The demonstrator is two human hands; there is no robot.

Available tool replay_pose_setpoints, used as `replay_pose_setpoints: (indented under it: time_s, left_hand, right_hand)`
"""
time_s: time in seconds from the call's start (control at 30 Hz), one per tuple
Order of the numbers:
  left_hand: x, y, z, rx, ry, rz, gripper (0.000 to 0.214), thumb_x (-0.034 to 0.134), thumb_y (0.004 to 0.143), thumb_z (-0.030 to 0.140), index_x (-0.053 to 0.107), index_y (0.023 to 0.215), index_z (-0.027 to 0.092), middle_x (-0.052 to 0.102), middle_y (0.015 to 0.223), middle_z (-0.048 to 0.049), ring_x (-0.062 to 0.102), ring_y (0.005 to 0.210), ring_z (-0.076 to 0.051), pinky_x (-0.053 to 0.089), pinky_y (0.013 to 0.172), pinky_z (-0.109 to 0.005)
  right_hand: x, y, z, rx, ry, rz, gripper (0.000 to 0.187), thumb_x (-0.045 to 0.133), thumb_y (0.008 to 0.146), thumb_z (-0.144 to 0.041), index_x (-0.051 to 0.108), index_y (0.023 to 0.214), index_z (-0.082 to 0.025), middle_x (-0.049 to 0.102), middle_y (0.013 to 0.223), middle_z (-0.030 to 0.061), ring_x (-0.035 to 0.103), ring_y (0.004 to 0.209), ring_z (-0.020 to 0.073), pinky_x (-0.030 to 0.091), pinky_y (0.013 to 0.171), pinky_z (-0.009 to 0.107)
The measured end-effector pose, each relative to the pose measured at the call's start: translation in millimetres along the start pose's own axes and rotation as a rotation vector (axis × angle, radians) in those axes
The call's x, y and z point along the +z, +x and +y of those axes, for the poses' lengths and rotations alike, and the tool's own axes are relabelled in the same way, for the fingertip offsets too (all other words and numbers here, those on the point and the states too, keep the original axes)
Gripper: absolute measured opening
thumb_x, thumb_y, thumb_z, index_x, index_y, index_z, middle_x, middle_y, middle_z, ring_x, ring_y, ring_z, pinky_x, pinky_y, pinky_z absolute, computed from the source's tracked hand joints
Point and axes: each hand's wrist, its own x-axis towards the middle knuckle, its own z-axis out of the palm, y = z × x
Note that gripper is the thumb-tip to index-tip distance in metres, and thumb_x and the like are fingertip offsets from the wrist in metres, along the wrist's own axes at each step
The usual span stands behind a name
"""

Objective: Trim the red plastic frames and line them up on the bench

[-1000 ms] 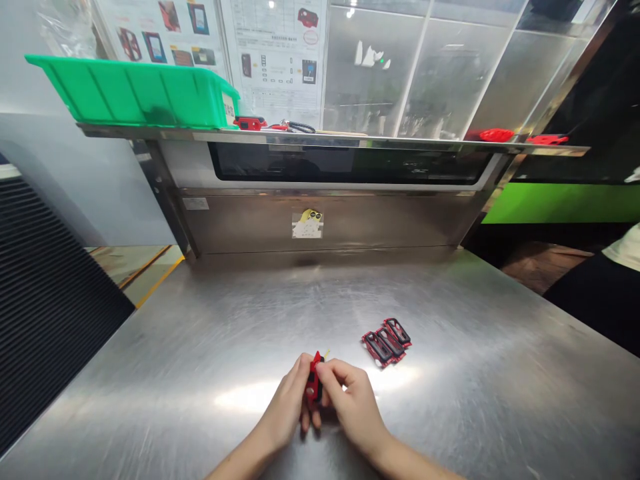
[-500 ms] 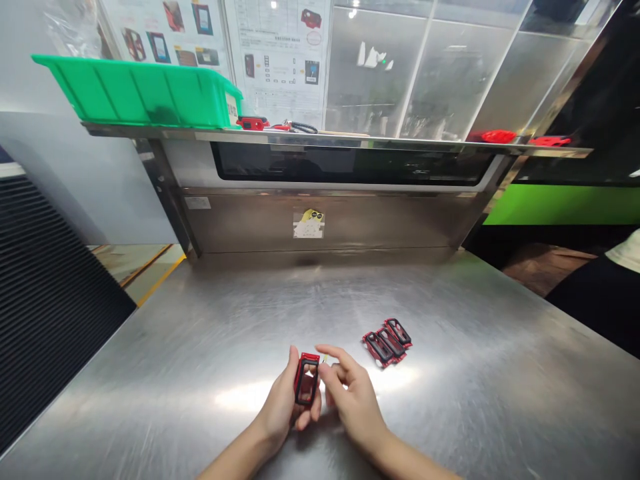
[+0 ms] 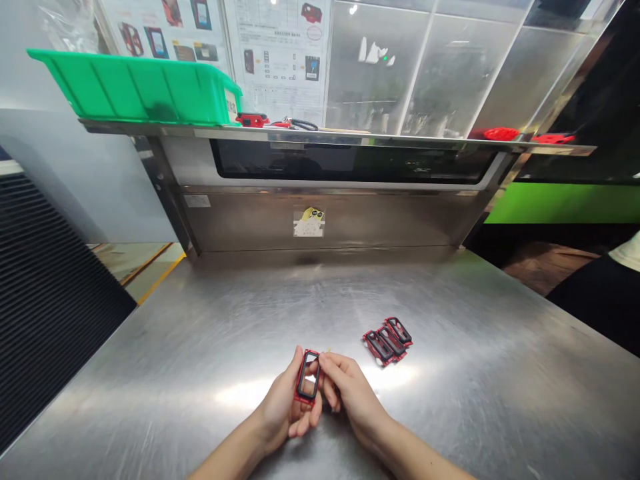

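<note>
The right hand [image 3: 356,393] has brought its raised forefinger down to its thumb, and the small red and black rectangular frame [image 3: 307,397] has tipped so its opening shows clearer. The left hand [image 3: 277,405] holds that frame above the table, its grip pinching the left side, thumb along the edge and fingers beneath. The right grip is drawn in at the frame's upper right edge; I cannot tell what lies between its fingertips. A thin yellowish sliver [image 3: 329,350] shows just beyond them, too faint to identify.

To work well here, keep the left hold firm but light so the rim does not flex, keep fingers out of the opening, and press at the edge in small, even touches.

Farther on, to the right on the brushed metal table [image 3: 240,313], three similar red and black frames [image 3: 389,341] lie side by side, unshifted. Behind, a green ribbed plastic bin [image 3: 150,90] sits on the shelf.
</note>
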Motion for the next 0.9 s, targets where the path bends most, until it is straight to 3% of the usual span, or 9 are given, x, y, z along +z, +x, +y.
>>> replay_pose_setpoints:
  time_s: [0.2,0.4,0.57,0.7,0.9]
  left_hand:
    - [0.3,2,-1,0.000,0.030,0.010,0.069,0.026,0.074,0.076,0.056,0.074,0.013,0.052,0.037,0.0012,0.032,0.021,-0.005,0.009,0.026,-0.018]
    - [-3.5,14,-11,0.224,0.241,0.255,0.065,0.040,0.064,0.080,0.048,0.082,0.018,0.060,0.056,0.0005,0.052,0.034,-0.010,0.028,0.029,-0.017]
    - [-2.1,13,-11,0.241,0.296,0.171,0.055,0.047,0.068,0.072,0.051,0.075,0.017,0.058,0.054,0.0017,0.045,0.030,-0.007,0.026,0.029,-0.017]
    - [-1.4,9,-9,0.173,0.162,0.143,0.066,0.032,0.075,0.072,0.055,0.056,0.013,0.049,0.038,0.0006,0.039,0.028,-0.006,0.025,0.031,-0.019]
    - [-0.5,3,-5,0.117,0.033,0.180,0.057,0.035,0.077,0.068,0.052,0.061,0.016,0.047,0.033,0.0026,0.033,0.027,-0.006,0.022,0.033,-0.018]
  right_hand:
    - [0,0,0,0.013,0.028,0.000,0.056,0.057,0.071,-0.069,0.054,0.065,-0.013,0.035,0.033,-0.0085,0.031,0.028,0.0064,0.016,0.037,0.019]
    - [-2,-1,-4,-0.094,-0.037,0.181,0.057,0.064,0.065,-0.069,0.043,0.054,-0.017,0.036,0.037,-0.0072,0.031,0.033,0.0065,0.021,0.038,0.019]
    - [0,-4,-3,-0.149,-0.084,0.042,0.058,0.052,0.074,-0.071,0.043,0.053,-0.017,0.037,0.038,-0.0057,0.038,0.034,0.0088,0.028,0.039,0.020]
    - [0,-5,-4,-0.184,-0.093,0.105,0.058,0.049,0.076,-0.072,0.050,0.061,-0.016,0.034,0.037,-0.0071,0.035,0.033,0.0085,0.026,0.039,0.019]
    - [-1,-6,-6,-0.206,-0.155,0.140,0.055,0.052,0.076,-0.069,0.050,0.065,-0.016,0.032,0.039,-0.0082,0.024,0.036,0.0070,0.020,0.040,0.020]
